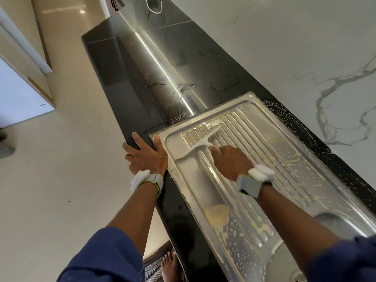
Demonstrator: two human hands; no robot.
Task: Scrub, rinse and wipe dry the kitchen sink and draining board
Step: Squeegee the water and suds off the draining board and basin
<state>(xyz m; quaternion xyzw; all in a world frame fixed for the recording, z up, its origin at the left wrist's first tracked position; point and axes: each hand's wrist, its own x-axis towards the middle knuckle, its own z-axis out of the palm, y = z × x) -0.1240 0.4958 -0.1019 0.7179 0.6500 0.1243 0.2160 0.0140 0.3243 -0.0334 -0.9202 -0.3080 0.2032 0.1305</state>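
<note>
The right hand (232,161) is curled round the handle of a white plastic T-shaped squeegee (200,142), and the handle is gripped near its lower end. The squeegee's blade is laid across the ridges at the far end of the stainless-steel ribbed draining board (270,159), touching the metal. The left hand (145,157) is spread flat with straight fingers on the front edge of the glossy black stone countertop (130,82); nothing is held by it, and its thumb is set against the near-left corner of the draining board's rim. A grey strap with a white device (146,179) is worn on each wrist, and dark blue sleeves (105,255) are seen on both forearms.

Patches and streaks of yellowish soapy foam (216,214) are spread over the draining board, thickest near its front edge. The steel sink bowl (284,259) is seen at the lower right, next to the draining board, partly hidden by the right arm, and is flecked with white suds. More suds are scattered on the countertop strip behind the board, below a white marble-veined wall (284,37). Below the counter, a bare foot (168,265) is placed on a patterned mat beside a cream tiled floor (61,159).
</note>
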